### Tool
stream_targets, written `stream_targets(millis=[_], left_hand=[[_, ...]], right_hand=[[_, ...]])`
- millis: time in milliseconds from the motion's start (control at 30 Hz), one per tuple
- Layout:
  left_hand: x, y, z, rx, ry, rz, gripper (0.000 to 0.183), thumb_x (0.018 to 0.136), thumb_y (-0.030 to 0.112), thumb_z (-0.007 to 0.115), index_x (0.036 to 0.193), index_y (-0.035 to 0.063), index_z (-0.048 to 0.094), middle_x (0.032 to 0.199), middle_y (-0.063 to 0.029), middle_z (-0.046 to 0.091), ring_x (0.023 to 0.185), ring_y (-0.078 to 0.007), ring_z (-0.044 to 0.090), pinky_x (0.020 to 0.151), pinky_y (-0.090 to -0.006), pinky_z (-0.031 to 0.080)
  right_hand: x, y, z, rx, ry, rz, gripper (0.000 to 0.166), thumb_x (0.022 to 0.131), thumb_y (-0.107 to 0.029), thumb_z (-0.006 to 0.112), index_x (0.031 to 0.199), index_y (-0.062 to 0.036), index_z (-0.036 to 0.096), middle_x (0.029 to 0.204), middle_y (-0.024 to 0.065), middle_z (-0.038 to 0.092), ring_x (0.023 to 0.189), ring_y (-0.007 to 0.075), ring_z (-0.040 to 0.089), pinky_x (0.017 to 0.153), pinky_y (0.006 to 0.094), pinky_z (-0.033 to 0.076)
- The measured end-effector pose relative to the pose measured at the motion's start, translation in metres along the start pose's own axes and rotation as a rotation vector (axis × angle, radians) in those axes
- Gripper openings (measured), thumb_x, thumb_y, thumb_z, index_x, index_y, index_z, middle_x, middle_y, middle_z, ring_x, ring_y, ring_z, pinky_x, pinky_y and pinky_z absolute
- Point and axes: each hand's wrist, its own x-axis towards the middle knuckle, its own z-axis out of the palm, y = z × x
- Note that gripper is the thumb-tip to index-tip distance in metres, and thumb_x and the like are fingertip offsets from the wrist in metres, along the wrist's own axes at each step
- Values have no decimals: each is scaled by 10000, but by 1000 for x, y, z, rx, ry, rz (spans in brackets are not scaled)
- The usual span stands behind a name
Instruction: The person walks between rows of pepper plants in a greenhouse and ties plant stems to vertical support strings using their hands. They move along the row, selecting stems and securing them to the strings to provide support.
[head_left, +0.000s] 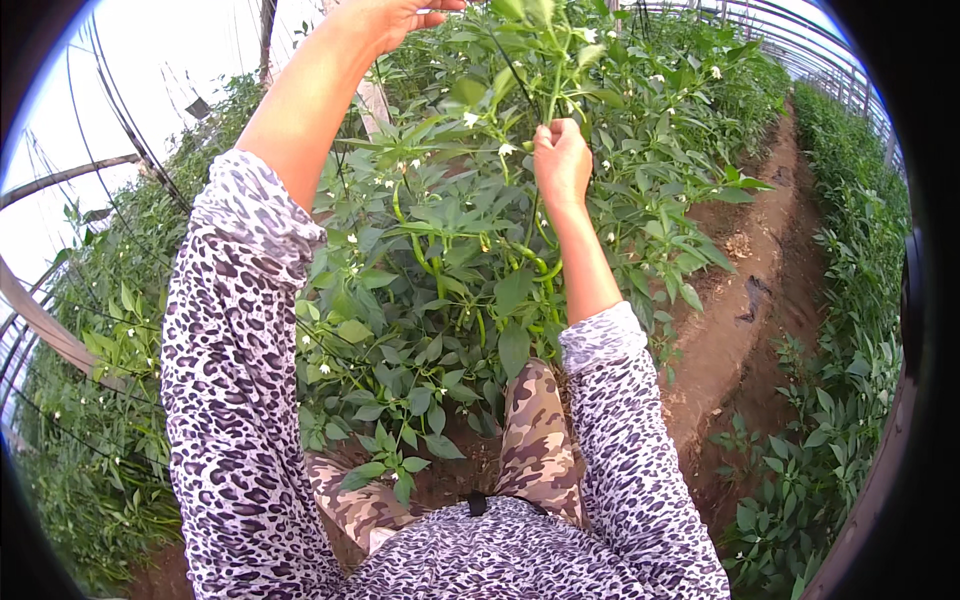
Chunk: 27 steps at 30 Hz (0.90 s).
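Note:
Pepper plants with white flowers and long green chili peppers (422, 255) fill the space before me. My right hand (564, 159) has its fingers closed on a green pepper stem (556, 94), beside a dark string (511, 66). Raised higher at the top edge, my left hand (405, 19) is partly cut off by the frame; its visible fingers reach toward the leafy top of the same shoot, and whether it holds anything cannot be told. More curved peppers (546, 271) hang among leaves below my right hand.
A bare soil path (720, 337) runs along the right, with another row of pepper plants (840, 405) beyond it. Dark strings and a wooden pole (45, 319) stand at the left. Foliage touches the area by my knees. Greenhouse hoops arch overhead.

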Motion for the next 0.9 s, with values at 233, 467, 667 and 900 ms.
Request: stream_targets(millis=[233, 467, 667, 900], left_hand=[[13, -55, -21, -244, 53, -331, 310, 886, 301, 416, 904, 4, 506, 780, -149, 594, 612, -213, 570, 528, -277, 473], [-9, -36, -3, -164, 151, -283, 297, 871, 284, 444, 921, 1, 519, 813, -141, 588, 668, -202, 565, 573, -270, 470], [-24, -30, 10, -97, 155, -258, 289, 859, 270, 468, 935, -2, 530, 841, -135, 583, 715, -192, 560, 611, -263, 468], [-47, -13, 26, 10, 147, -216, 284, 845, 254, 495, 951, -5, 543, 874, -127, 578, 771, -180, 555, 657, -255, 465]], right_hand=[[-33, 0, -45, 796, -469, 133, 259, 805, -232, 592, 924, -3, 570, 715, 24, 580, 540, 45, 474, 502, 174, 392], [-54, -38, -39, 596, -719, -29, 163, 851, -207, 543, 878, -57, 601, 631, 3, 542, 473, 40, 428, 439, 177, 342], [-47, -48, -14, 228, -387, 38, 256, 798, -221, 569, 827, 22, 493, 658, 116, 602, 545, 171, 545, 510, 285, 430], [-30, -38, -27, 187, -199, 12, 192, 797, -130, 495, 870, 46, 517, 716, 123, 614, 564, 167, 574, 515, 270, 449]])
